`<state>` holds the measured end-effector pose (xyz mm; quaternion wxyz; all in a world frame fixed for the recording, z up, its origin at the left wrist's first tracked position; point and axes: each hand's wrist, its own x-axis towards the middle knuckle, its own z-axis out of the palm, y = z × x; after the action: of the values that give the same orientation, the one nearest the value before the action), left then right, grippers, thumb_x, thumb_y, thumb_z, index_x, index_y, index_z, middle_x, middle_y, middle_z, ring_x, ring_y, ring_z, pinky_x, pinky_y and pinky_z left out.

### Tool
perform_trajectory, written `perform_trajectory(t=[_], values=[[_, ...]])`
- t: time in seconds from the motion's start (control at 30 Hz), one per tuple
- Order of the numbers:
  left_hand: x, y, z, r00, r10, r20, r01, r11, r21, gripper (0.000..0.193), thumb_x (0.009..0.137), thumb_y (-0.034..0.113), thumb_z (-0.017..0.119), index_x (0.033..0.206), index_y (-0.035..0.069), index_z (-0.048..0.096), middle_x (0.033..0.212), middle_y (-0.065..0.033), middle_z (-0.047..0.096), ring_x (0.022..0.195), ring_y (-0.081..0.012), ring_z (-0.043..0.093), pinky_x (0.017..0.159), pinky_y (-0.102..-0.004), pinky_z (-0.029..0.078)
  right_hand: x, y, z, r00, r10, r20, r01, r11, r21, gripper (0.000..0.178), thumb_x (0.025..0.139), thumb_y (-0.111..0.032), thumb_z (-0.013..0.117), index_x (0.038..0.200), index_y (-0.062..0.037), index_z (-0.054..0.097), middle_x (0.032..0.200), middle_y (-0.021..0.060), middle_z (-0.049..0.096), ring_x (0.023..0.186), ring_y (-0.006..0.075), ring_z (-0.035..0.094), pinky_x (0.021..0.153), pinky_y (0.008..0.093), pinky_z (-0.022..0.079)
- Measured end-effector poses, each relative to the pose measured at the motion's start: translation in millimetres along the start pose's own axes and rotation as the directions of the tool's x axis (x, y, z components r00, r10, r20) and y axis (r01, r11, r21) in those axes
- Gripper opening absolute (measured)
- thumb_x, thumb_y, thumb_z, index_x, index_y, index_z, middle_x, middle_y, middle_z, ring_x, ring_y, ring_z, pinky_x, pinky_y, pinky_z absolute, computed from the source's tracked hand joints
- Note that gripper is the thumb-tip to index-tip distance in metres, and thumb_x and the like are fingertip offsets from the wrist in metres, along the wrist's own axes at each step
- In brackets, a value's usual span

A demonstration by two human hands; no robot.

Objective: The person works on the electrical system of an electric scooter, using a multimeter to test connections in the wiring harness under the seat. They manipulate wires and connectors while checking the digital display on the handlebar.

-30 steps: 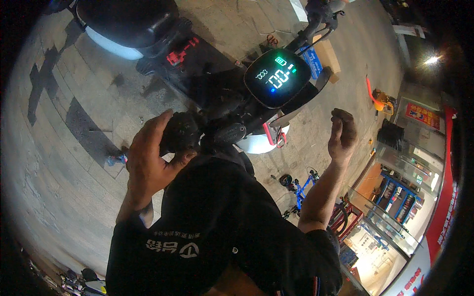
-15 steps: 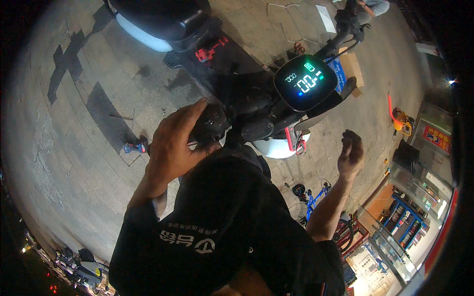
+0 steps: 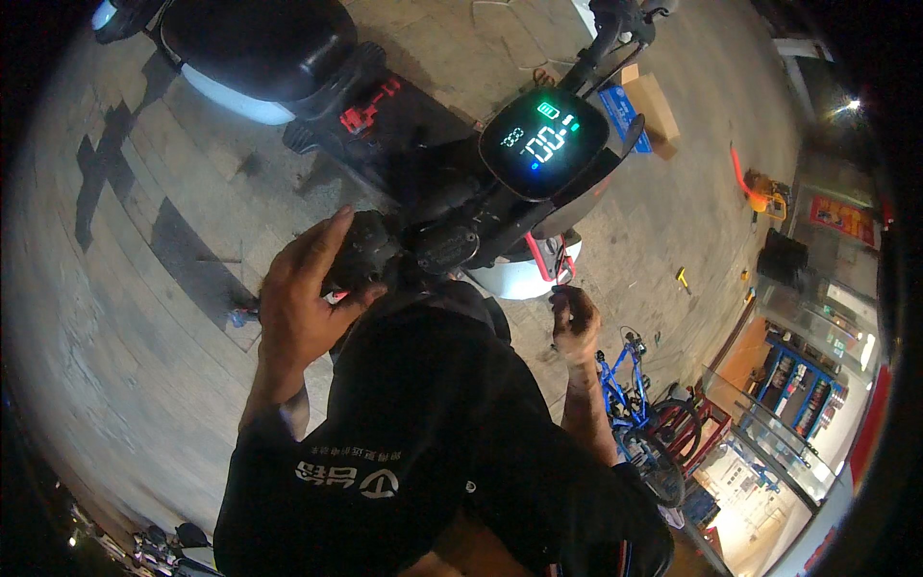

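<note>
A black scooter (image 3: 413, 159) with a lit display (image 3: 543, 144) stands before me. At the near left end of its handlebar (image 3: 370, 245), my left hand (image 3: 300, 293) curves round the black end piece, thumb and forefinger on either side and the other fingers hidden. My right hand (image 3: 577, 332) is closed, its fingertips bent together just below a red frame-like part (image 3: 550, 258) at the scooter's white front cover (image 3: 514, 277). Whatever its fingers hold, if anything, is too dark and small to make out.
Red tools (image 3: 370, 108) lie on the scooter's footboard. An opened cardboard box (image 3: 649, 111) sits beyond the display. To the right are a yellow hammer (image 3: 684, 280), an orange tool (image 3: 764, 197) and a blue bicycle (image 3: 625, 389), with a glass display case (image 3: 769, 423) behind.
My right hand has moved left, from out over the pavement to just below the red part. The view has shifted, while my left hand stays at the handlebar end.
</note>
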<state>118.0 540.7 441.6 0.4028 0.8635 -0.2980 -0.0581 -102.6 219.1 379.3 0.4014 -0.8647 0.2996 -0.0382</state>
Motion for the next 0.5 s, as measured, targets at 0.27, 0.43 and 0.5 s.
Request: perform_trajectory(t=[0.27, 0.43, 0.5], values=[[3.0, 0.1, -1.8, 1.000, 0.017, 0.016, -0.017, 0.999, 0.042, 0.073, 0.069, 0.025, 0.084, 0.133, 0.009, 0.052, 0.120, -0.0199, 0.062, 0.106, -0.0380, 0.063, 0.086, -0.0423, 0.054, 4.0, -5.5, 8.0, 0.998, 0.054, 0.016, -0.055, 0.996, 0.069, 0.016, 0.088, -0.002, 0.054, 0.099, 0.0013, 0.065, 0.084, 0.0141, 0.068, 0.077, 0.0211, 0.067, 0.072, 0.0318, 0.052], [4.3, -0.3, -1.9, 1.000, 0.018, 0.014, -0.018, 1.000, 0.005, 0.072, 0.071, 0.026, 0.083, 0.133, 0.008, 0.052, 0.120, -0.0199, 0.062, 0.107, -0.0374, 0.063, 0.086, -0.0417, 0.054, 5.7, -0.4, 3.1, 1.000, -0.001, 0.004, 0.001, 0.999, 0.032, 0.015, 0.088, -0.002, 0.055, 0.099, 0.0017, 0.065, 0.084, 0.0140, 0.068, 0.078, 0.0216, 0.066, 0.073, 0.0328, 0.051], [2.3, 0.1, -1.1, 1.000, -0.006, 0.020, 0.005, 1.000, 0.013, 0.072, 0.071, 0.027, 0.083, 0.133, 0.008, 0.052, 0.121, -0.0195, 0.062, 0.108, -0.0371, 0.062, 0.087, -0.0424, 0.053, 5.4, 0.6, 3.1, 1.000, 0.000, 0.012, -0.001, 0.999, 0.032, 0.015, 0.088, -0.002, 0.055, 0.099, 0.0020, 0.065, 0.084, 0.0137, 0.068, 0.078, 0.0215, 0.066, 0.073, 0.0327, 0.051]])
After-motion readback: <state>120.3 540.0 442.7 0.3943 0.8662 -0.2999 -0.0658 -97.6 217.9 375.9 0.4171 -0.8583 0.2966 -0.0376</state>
